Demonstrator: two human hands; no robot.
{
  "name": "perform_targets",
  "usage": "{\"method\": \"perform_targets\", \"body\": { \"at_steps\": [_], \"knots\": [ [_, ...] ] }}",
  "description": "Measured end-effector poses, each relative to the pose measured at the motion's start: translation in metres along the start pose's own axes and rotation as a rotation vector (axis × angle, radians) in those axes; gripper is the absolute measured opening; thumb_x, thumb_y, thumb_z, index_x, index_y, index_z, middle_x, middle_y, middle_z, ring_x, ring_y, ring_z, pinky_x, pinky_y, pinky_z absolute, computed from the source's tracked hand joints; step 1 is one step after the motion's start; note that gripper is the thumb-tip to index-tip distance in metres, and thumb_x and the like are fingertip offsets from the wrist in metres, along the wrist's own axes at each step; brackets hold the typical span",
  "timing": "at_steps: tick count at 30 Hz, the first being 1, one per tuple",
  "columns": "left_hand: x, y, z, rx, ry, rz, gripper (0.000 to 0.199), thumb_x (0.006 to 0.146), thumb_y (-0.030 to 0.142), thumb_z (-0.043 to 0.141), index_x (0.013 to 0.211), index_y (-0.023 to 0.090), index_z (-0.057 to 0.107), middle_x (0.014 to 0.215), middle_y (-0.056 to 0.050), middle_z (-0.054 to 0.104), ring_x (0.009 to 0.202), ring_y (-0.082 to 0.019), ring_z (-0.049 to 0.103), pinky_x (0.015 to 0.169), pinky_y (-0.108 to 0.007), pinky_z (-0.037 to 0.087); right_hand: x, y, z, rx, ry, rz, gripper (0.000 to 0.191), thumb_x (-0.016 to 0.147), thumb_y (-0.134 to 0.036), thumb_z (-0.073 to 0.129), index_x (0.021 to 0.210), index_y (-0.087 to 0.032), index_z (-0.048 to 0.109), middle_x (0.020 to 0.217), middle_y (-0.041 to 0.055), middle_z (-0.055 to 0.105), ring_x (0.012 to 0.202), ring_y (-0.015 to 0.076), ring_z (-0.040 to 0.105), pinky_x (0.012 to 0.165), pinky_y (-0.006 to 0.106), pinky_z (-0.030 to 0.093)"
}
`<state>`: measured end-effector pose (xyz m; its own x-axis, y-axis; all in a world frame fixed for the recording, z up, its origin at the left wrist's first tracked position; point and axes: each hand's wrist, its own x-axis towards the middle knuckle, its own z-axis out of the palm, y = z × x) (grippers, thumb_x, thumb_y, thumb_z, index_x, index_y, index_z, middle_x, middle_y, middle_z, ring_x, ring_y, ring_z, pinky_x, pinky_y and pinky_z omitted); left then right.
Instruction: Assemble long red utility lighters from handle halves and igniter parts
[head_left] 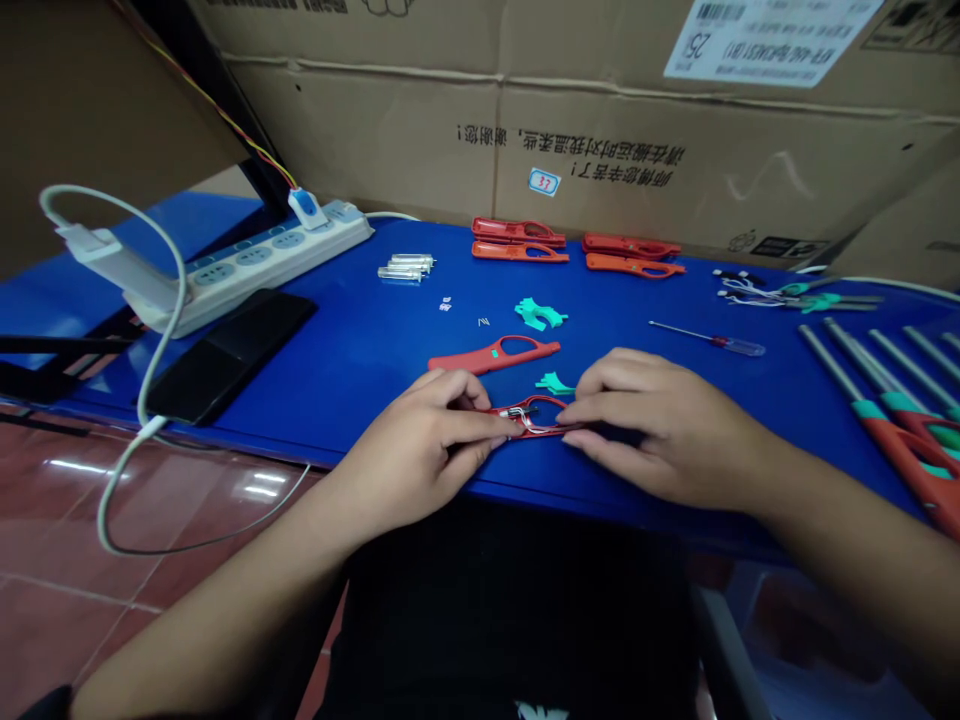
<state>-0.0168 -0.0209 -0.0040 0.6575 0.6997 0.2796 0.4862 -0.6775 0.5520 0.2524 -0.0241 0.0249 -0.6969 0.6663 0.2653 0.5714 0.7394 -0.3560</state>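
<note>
Near the table's front edge, my left hand (pixel 439 435) grips the left part of a red plastic shell half (pixel 541 434), thumb and index finger pressed by its loop. White wires and a small black part (pixel 523 411) lie inside that shell. My right hand (pixel 652 425) closes its fingertips on the shell's right end. Just behind, a second red shell (pixel 491 356) rests on the table beside a green trigger piece (pixel 555 383). Farther back is another cluster of green pieces (pixel 540 314), with tiny metal pins (pixel 484 322) and small white bits (pixel 445 304) to its left.
Red and orange shells (pixel 520 240) line the back of the blue table (pixel 360 350). Clear cylinders (pixel 406 268), a power strip (pixel 277 255) and a phone (pixel 232 355) are left; a screwdriver (pixel 731 345), wired parts (pixel 750 290) and several metal-tubed lighters (pixel 911 430) are right.
</note>
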Motion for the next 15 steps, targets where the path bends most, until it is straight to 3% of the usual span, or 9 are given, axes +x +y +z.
{"method": "perform_targets", "body": {
  "at_steps": [4, 8, 15],
  "knots": [
    [0.001, 0.001, -0.005, -0.027, -0.081, 0.008, 0.032, 0.097, 0.020, 0.057, 0.121, 0.036, 0.070, 0.107, -0.003, 0.058, 0.101, -0.017, 0.056, 0.089, -0.033, 0.047, -0.011, -0.010, 0.009, 0.031, -0.044, 0.074, 0.018, 0.095, -0.022, 0.057, 0.099, -0.021, 0.074, 0.088, 0.0048, 0.066, 0.081, 0.0173, 0.057, 0.076, 0.034, 0.045],
    [0.003, 0.002, -0.010, -0.061, -0.159, 0.019, 0.032, 0.097, 0.019, 0.055, 0.120, 0.036, 0.070, 0.107, -0.003, 0.057, 0.102, -0.017, 0.055, 0.090, -0.032, 0.047, -0.017, -0.014, 0.015, -0.037, -0.052, 0.036, 0.020, 0.096, -0.023, 0.055, 0.098, -0.022, 0.075, 0.090, 0.0056, 0.067, 0.082, 0.0181, 0.057, 0.074, 0.035, 0.044],
    [0.006, 0.004, -0.014, -0.095, -0.223, 0.010, 0.034, 0.097, 0.017, 0.055, 0.121, 0.037, 0.070, 0.107, -0.003, 0.057, 0.102, -0.017, 0.055, 0.089, -0.032, 0.048, -0.001, -0.016, 0.010, 0.133, -0.053, 0.136, 0.016, 0.094, -0.023, 0.058, 0.096, -0.021, 0.073, 0.085, 0.0040, 0.068, 0.080, 0.0161, 0.059, 0.073, 0.031, 0.046]
  ]
}}
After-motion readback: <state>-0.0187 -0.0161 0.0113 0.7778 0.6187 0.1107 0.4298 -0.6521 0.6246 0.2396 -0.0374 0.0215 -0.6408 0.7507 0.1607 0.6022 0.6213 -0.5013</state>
